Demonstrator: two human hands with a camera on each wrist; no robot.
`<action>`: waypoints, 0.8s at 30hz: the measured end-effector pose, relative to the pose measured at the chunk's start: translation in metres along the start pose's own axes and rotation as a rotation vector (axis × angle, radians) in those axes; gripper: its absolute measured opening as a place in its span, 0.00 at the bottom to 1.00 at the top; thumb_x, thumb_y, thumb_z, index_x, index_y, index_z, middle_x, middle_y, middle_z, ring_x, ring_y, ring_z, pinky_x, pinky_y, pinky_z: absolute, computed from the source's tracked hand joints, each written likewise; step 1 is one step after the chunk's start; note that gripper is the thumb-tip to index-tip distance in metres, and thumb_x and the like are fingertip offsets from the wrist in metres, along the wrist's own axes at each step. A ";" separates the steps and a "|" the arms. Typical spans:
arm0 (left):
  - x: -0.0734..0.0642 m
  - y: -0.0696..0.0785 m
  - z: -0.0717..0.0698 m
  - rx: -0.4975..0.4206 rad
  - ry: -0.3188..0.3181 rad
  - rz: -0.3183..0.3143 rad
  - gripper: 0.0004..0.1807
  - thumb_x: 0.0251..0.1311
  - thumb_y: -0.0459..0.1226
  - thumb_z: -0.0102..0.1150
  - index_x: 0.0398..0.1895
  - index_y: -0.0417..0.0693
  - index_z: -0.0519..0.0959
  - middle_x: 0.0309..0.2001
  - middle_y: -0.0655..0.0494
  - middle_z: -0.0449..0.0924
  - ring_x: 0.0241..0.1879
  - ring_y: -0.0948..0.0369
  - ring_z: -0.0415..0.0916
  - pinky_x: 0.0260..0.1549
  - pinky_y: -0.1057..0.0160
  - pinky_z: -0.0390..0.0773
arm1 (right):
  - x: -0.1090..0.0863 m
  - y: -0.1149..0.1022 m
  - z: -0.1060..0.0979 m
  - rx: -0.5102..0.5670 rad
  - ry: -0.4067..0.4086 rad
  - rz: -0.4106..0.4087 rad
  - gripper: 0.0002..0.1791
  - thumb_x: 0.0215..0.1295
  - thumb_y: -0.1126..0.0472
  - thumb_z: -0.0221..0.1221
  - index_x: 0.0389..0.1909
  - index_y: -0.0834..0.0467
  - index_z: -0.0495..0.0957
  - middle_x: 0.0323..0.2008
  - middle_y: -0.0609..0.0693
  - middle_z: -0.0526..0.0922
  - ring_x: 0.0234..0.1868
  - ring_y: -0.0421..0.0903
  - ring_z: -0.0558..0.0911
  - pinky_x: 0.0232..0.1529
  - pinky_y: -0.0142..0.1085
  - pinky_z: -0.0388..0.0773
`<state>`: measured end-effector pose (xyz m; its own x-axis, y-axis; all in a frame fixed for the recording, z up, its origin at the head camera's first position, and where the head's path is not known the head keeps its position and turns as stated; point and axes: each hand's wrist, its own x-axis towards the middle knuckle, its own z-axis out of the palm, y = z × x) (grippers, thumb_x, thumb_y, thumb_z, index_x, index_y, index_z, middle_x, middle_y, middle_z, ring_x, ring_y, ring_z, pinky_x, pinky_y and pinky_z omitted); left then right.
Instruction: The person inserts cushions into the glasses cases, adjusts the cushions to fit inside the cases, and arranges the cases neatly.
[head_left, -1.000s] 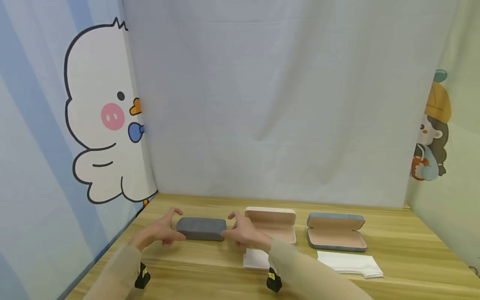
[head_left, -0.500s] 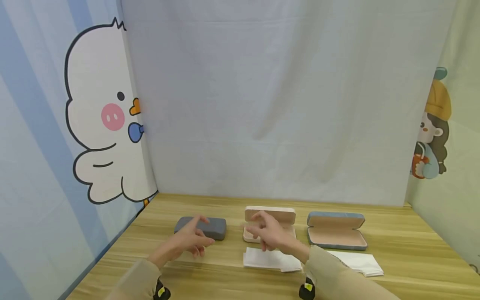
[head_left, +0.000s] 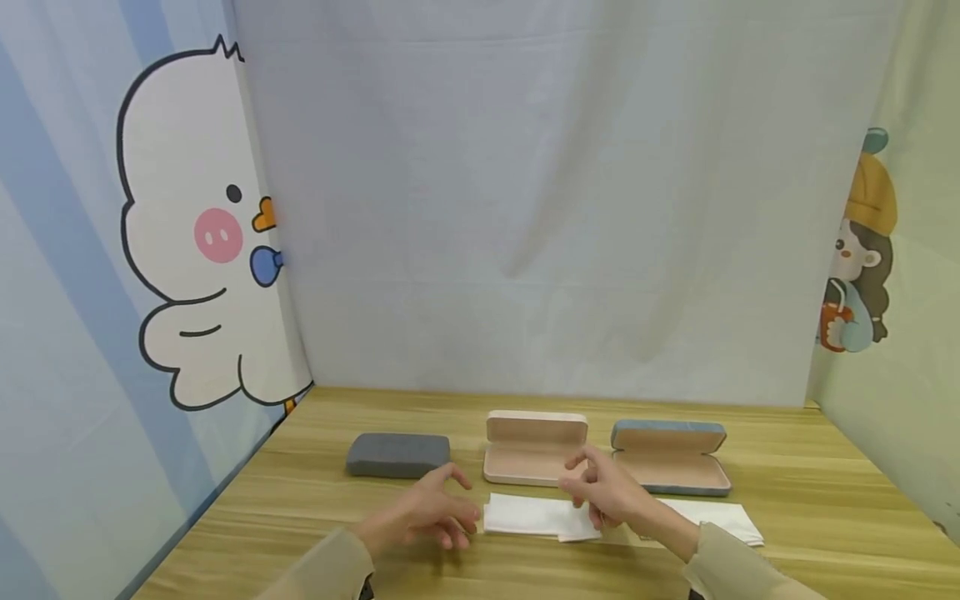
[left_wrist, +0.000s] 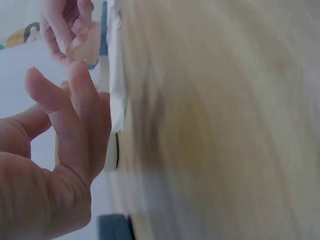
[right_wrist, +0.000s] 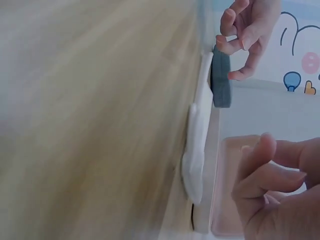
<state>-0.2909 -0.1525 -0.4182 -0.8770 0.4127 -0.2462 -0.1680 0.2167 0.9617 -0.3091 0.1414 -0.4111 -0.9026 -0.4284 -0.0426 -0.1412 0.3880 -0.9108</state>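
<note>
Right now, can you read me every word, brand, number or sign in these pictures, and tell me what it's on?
None: I can read no word, brand, number or sign.
The closed grey case: no lettering shows.
The open pale case and open blue case: none on the parts in view.
The left white cloth and right white cloth: none visible.
The cartoon bird and cartoon figure: drawings only.

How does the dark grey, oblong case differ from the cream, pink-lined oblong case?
The dark grey, oblong case is closed, hiding its inside, while the cream, oblong case stands open, showing pink lining. The grey case is dark outside; the cream case is pale. Both rest on the light wood-grain table.
</note>
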 end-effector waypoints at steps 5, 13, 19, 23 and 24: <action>0.006 -0.005 0.019 0.000 0.028 -0.024 0.27 0.56 0.32 0.65 0.53 0.37 0.60 0.24 0.44 0.82 0.14 0.64 0.76 0.11 0.75 0.73 | -0.016 0.012 -0.009 -0.144 -0.001 0.006 0.20 0.66 0.58 0.59 0.46 0.69 0.65 0.15 0.50 0.76 0.05 0.33 0.67 0.09 0.23 0.55; 0.016 -0.007 0.033 -0.013 0.097 -0.035 0.19 0.56 0.25 0.61 0.44 0.36 0.61 0.17 0.50 0.77 0.11 0.65 0.75 0.10 0.74 0.74 | -0.020 0.024 -0.009 -0.243 -0.085 -0.034 0.25 0.63 0.64 0.60 0.08 0.57 0.61 0.07 0.43 0.67 0.03 0.31 0.68 0.07 0.19 0.57; 0.022 -0.005 0.040 0.068 0.152 -0.042 0.05 0.50 0.19 0.57 0.23 0.32 0.72 0.12 0.52 0.75 0.09 0.65 0.74 0.10 0.73 0.75 | -0.013 0.022 0.000 -0.283 -0.051 -0.011 0.19 0.60 0.68 0.59 0.12 0.56 0.66 0.07 0.42 0.70 0.03 0.31 0.67 0.06 0.19 0.56; 0.025 -0.004 0.043 0.099 0.169 -0.053 0.04 0.49 0.19 0.56 0.21 0.30 0.77 0.11 0.53 0.75 0.09 0.66 0.73 0.10 0.74 0.75 | -0.012 0.022 -0.002 -0.244 -0.073 0.015 0.10 0.60 0.69 0.58 0.20 0.62 0.72 0.09 0.45 0.75 0.04 0.31 0.68 0.06 0.20 0.58; 0.025 -0.004 0.044 0.095 0.168 -0.051 0.04 0.49 0.19 0.56 0.21 0.29 0.77 0.11 0.53 0.75 0.09 0.66 0.73 0.10 0.74 0.75 | -0.012 0.021 -0.004 -0.221 -0.083 0.020 0.09 0.60 0.69 0.58 0.22 0.64 0.73 0.10 0.46 0.76 0.04 0.32 0.68 0.07 0.21 0.58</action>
<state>-0.2929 -0.1042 -0.4332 -0.9325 0.2469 -0.2636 -0.1786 0.3191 0.9307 -0.3025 0.1581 -0.4280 -0.8707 -0.4812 -0.1017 -0.2177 0.5624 -0.7977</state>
